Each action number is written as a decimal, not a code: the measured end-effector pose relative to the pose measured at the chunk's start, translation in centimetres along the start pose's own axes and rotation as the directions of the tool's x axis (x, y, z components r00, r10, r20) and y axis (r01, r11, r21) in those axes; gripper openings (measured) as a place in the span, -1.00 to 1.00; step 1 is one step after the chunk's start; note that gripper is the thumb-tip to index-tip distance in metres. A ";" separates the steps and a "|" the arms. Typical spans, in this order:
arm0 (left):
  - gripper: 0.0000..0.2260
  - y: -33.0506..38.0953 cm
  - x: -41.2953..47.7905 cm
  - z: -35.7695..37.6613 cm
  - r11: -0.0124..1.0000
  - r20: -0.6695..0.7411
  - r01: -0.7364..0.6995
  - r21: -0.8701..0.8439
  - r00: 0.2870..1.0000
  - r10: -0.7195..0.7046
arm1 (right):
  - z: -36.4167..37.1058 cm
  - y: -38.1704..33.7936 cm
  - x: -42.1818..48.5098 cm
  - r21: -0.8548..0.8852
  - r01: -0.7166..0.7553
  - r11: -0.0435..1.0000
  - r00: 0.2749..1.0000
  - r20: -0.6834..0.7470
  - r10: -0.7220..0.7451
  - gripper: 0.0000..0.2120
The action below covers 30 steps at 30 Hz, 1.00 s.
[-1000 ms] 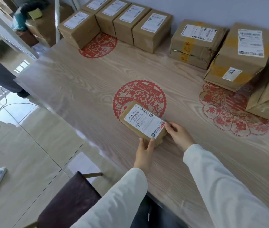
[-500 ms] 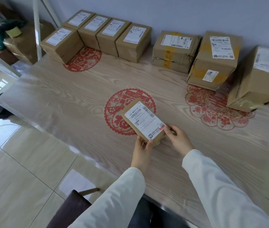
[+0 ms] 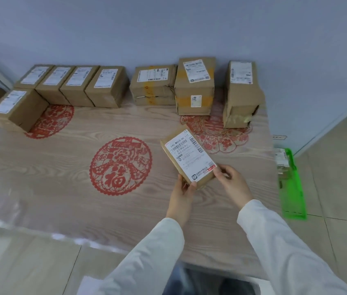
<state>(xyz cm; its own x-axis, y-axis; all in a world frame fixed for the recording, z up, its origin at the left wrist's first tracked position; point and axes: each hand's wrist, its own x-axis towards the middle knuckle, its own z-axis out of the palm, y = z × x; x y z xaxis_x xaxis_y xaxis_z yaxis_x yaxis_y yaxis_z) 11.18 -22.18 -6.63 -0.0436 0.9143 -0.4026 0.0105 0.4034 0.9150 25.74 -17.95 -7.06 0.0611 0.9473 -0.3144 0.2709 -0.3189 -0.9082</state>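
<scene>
Your left hand [image 3: 181, 193] and right hand [image 3: 232, 183] each pinch the labelled parcel [image 3: 186, 156] by its near end — long axis pointing away, slightly left.

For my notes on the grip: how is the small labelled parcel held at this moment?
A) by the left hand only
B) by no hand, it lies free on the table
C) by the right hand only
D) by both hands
D: the left hand grips the near end of the small parcel, and the right hand pinches its near right corner.
</scene>
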 end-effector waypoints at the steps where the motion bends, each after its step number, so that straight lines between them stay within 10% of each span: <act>1: -0.68 0.2 -0.5 1.7 1.000 0.021 -0.012 0.015 1.000 0.012 | -1.8 0.5 -0.4 0.015 0.007 1.000 1.000 -0.025 -0.006 -0.74; 15: -0.65 -2.1 -5.7 29.5 0.983 0.331 -0.088 0.162 0.943 0.030 | -28.6 11.5 -9.0 0.208 -0.031 0.978 0.924 -0.368 0.107 -0.78; 30: -0.56 -1.7 -1.9 41.0 0.940 0.449 -0.101 0.327 0.891 -0.060 | -38.6 16.3 -6.4 0.331 -0.088 0.939 0.842 -0.479 0.248 -0.79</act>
<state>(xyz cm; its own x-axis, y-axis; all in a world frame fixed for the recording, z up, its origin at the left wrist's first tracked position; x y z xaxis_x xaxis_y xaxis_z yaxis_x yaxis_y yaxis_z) 52.22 -23.11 -8.52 0.4092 0.8067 -0.4264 0.3406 0.2985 0.8916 66.88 -28.02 -9.21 0.5784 0.7331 -0.3578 -0.0691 -0.3930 -0.9169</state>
